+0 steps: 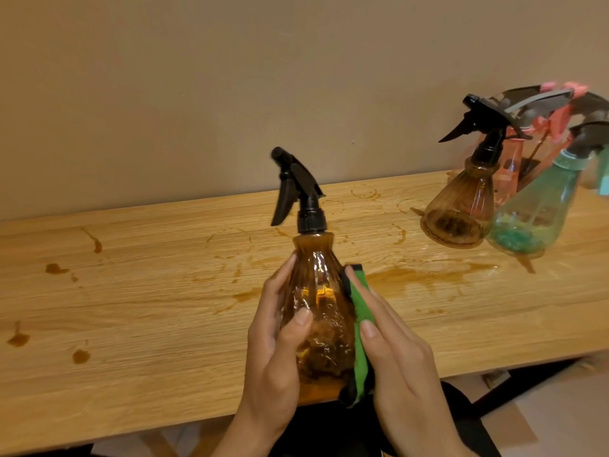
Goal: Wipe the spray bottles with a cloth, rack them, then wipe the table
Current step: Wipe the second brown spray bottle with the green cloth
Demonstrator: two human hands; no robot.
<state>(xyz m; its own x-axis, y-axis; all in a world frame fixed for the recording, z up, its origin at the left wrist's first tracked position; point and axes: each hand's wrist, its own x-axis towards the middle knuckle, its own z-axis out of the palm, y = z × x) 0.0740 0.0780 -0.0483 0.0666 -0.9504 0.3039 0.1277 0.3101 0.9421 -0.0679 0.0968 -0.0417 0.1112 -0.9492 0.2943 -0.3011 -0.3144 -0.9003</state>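
Grips the amber spray bottle upright over the near edge of the table, left hand curled round its body. Presses a green cloth flat to its right side with the straight fingers of the right hand. Brown spills on the wood; far right, second amber bottle, teal bottle and pink bottle tilted at a grey rack.

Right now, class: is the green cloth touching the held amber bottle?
Touching. Head view: the right hand presses the green cloth against the amber bottle.

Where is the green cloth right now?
Head view, lower centre: the green cloth lies between the right hand and the right side of the amber spray bottle held by the left hand, over the table's near edge.
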